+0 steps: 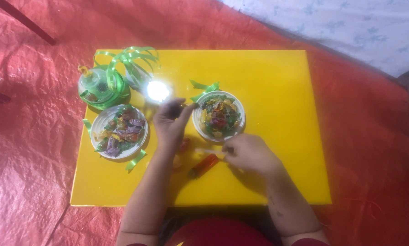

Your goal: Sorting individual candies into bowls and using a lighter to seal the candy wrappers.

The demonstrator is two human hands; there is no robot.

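Candy bowl (219, 116) sits on the yellow board (277, 82) just beyond the left fingers (179, 109), which pinch something small at its rim, while the right hand (250, 152), fingers curled, holds a thin stick beside the orange lighter (204, 166).

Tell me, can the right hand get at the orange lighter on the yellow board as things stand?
Probably yes: the right hand lies just beside the orange lighter on the yellow board, and nothing lies between them.
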